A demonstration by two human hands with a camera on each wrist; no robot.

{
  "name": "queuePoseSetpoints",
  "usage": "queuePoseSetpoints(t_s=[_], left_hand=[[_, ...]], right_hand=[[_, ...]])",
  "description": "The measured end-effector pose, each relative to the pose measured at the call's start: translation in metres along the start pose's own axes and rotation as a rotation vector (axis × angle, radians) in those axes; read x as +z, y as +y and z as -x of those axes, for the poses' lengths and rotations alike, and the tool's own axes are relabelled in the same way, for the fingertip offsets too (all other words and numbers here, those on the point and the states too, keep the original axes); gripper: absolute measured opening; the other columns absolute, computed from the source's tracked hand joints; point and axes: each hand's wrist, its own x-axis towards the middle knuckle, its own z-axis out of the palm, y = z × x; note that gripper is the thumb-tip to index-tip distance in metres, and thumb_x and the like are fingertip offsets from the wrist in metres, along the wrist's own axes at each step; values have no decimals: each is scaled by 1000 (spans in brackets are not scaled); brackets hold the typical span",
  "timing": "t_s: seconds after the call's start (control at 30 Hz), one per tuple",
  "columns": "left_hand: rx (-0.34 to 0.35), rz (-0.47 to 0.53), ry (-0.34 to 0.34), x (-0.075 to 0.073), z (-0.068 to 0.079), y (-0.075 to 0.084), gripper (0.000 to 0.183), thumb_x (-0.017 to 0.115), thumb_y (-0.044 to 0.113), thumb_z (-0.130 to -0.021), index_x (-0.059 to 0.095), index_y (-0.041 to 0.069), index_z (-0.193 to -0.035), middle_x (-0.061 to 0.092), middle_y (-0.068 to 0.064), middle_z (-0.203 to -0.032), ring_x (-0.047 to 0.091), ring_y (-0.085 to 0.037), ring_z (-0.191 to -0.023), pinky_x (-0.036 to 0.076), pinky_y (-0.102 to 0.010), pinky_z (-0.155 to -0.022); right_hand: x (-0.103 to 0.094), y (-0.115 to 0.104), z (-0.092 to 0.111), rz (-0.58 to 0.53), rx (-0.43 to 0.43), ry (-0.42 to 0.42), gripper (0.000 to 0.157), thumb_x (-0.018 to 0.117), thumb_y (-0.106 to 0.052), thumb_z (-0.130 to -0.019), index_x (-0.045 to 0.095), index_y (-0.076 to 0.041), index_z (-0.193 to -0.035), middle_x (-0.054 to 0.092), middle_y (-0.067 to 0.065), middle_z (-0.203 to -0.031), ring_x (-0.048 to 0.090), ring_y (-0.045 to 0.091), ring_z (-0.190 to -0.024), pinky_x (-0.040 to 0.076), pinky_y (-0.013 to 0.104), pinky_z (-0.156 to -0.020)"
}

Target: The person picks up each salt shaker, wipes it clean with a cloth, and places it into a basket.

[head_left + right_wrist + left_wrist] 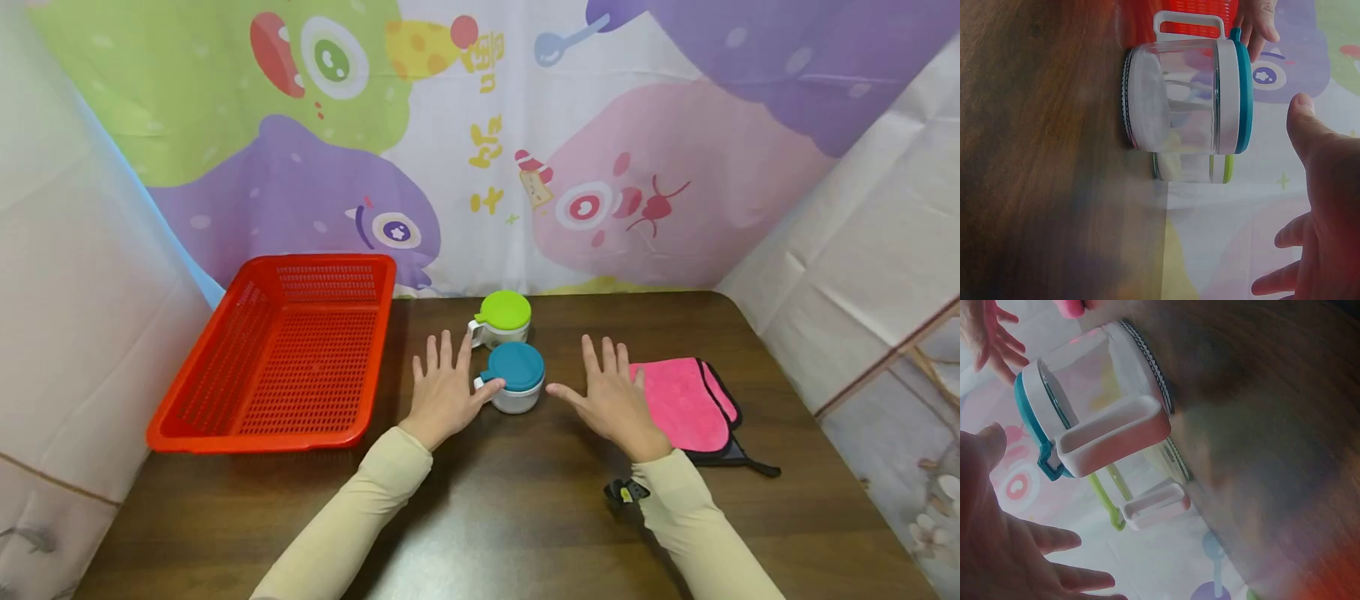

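A clear jar with a teal lid [516,367] and a white side handle [1116,437] stands upright on the table. Behind it is a similar jar with a lime-green lid [506,311], its handle also toward the left. My left hand [444,398] hovers left of the teal-lidded jar with fingers spread; the thumb overlaps its handle in the head view, but the left wrist view shows a gap. On the jar's other side, my right hand [617,404] is spread too, apart from the jar and near a pink cloth [678,408]. Neither hand holds anything. White contents [1149,100] show inside the jar.
A red perforated plastic basket [367,350] stands on the left of the brown wooden table [495,517]. The pink cloth has black edging and a dark strap [761,468]. A cartoon-print curtain [480,250] hangs behind the table. Pale sheets flank both sides.
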Motion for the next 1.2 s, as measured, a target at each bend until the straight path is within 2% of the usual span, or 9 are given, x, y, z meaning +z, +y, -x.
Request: queuePoseSetpoints(t_s=[0.17, 0.5, 0.93, 1.2], left_hand=[[17, 11, -2, 1, 0, -1, 94, 50, 68, -86, 18, 13, -156, 18, -24, -159, 16, -42, -149, 21, -57, -118], [13, 38, -1, 1, 1, -1, 93, 51, 68, -86, 17, 16, -156, 21, -24, -158, 20, -46, -146, 23, -61, -115], [3, 118, -42, 1, 1, -2, 93, 52, 64, -88, 15, 15, -156, 21, -24, -159, 20, -45, -147, 23, -61, -115], [-9, 195, -65, -1, 1, -2, 90, 53, 63, -88, 22, 11, -154, 23, -23, -158, 23, -43, -146, 25, -60, -115]], right_hand=[[0, -1, 1, 2, -10, 6, 102, 48, -73, -84, 14, -8, -155, 18, 30, -157, 12, 51, -145, 17, 75, -107], [0, 1, 1, 6, -21, 16, 101, 48, -72, -85, 14, -8, -155, 19, 30, -157, 13, 51, -145, 17, 75, -107], [-1, 6, 2, -14, -23, 28, 100, 50, -71, -85, 15, -8, -155, 21, 29, -156, 14, 50, -145, 18, 74, -108], [-5, 10, 1, -25, -20, 31, 100, 49, -71, -86, 15, -8, -155, 20, 29, -156, 14, 50, -145, 19, 73, -109]])
